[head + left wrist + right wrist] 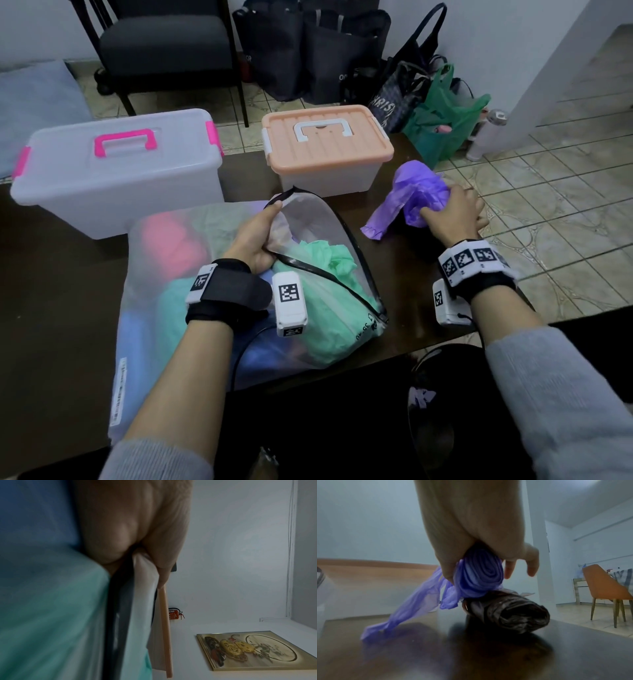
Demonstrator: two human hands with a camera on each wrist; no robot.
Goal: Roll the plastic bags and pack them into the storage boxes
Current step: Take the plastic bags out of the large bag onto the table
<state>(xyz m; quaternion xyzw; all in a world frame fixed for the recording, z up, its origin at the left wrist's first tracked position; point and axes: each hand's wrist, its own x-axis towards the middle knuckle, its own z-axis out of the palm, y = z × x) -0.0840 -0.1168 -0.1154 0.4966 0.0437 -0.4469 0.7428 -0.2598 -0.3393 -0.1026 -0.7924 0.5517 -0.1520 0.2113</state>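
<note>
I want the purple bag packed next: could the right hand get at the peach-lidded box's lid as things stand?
Probably not yet. The right hand grips the rolled purple bag, so it has no free grip. The peach-lidded box stands just beyond it, lid shut, with nothing lying between them.

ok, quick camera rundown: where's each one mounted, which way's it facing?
Head: worn on the head, looks down at the table, both forearms, the zip pouch.
Left wrist: on the left wrist, looks along the left hand gripping the pouch's edge.
Right wrist: low over the table, right hand holding the purple bag.
Shared: the purple bag, head and right wrist.
</note>
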